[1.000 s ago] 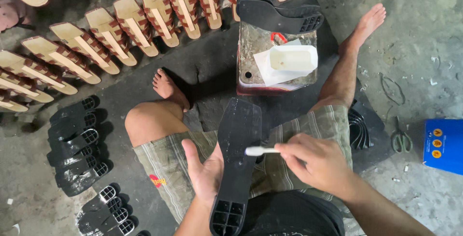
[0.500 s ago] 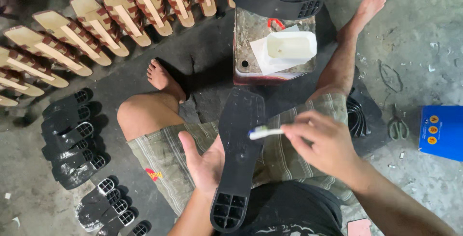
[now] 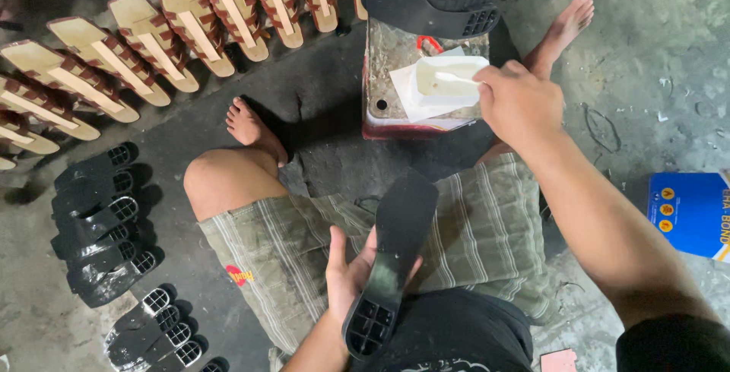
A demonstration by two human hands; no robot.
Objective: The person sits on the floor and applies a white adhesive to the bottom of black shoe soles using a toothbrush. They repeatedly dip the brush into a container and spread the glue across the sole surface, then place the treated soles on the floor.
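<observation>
— What is different from a second ago?

— The right hand (image 3: 521, 102) has left the long black moulded rubber shoe sole (image 3: 391, 262) and gone forward to the white rectangular plastic tub (image 3: 449, 79) on the stained metal can (image 3: 414, 110). Its fingers are curled together, pinching the small white-handled brush (image 3: 456, 77), whose tip now lies inside the tub rather than across the sole. I read that as reloading the brush with whatever the tub holds.

— And the sole?

— It rests over the lap, heel end nearest the camera, lying in the left hand (image 3: 350, 273), palm up, fingers spread beneath it and thumb out to the side. It has tilted a little since then.

— Anything unclear?

— The tub's contents are pale and hard to make out, and the brush bristles cannot be seen. The blue box (image 3: 692, 212) at the right is cut by the edge, as are the tan strapped sandal uppers (image 3: 152, 45) at the top and the stacked black soles (image 3: 99, 224) lower left.
</observation>
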